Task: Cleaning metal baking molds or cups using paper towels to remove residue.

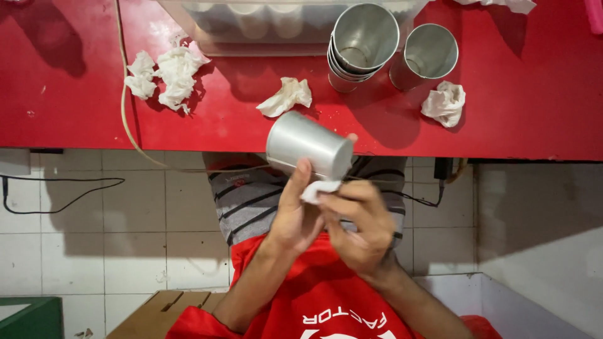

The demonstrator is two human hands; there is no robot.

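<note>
Left hand [295, 216]: raised over the lap, thumb pressed up against the side of a metal cup [309, 152], the other fingers round its far side and mostly hidden.
Right hand [359, 223]: fingers curled together, pinching a small white tissue [318, 190] against the cup near its mouth.
Metal cup: plain silver, tilted on its side, base toward the upper left, mouth toward the lower right; held in the air just below the near edge of the red counter [515, 113]. Its inside cannot be seen from here.
Tissue in hand: crumpled, wedged between both hands, touching the cup.
Stack of cups [361, 47]: several nested silver cups, leaning, on the counter above the hands.
Single cup [426, 55]: silver, just beside the stack on its right, open mouth toward the camera.
Used tissues: one wad [287, 96] near the held cup, one [445, 102] below the single cup, a cluster [164, 76] well apart to the left.
Clear tray [207, 34]: at the counter's far edge, pale shapes inside, possibly more cups.
Cord [125, 113]: pale, running down across the counter.
Floor [94, 245]: white tiles.
</note>
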